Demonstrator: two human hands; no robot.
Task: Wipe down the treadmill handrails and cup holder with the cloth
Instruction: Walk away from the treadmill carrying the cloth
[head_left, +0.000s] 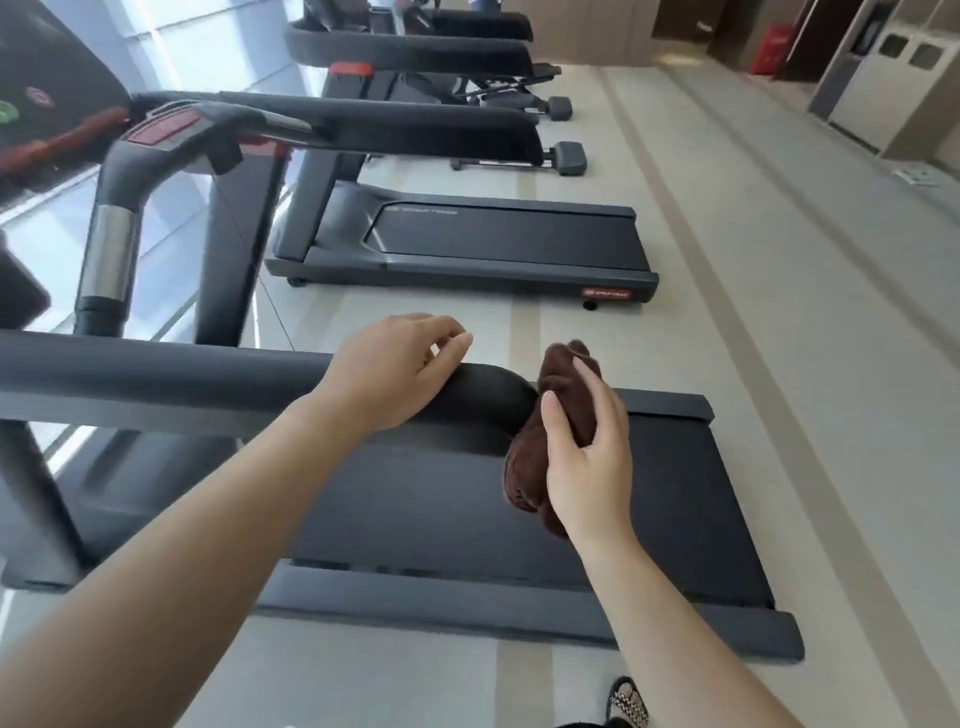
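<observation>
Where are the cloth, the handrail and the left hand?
cloth (524, 467), head view: lower bunched part.
handrail (156, 376), head view: top of the bar.
left hand (387, 371), head view: back of the hand.

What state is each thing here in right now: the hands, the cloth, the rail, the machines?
Left hand: resting on top of the handrail, fingers loose, holding nothing.
Right hand: closed around the cloth.
Brown cloth: bunched up, pressed against the rounded end of the handrail.
Handrail: black, level.
Nearest treadmill belt: nothing on it.
Next treadmill: unoccupied.
</observation>
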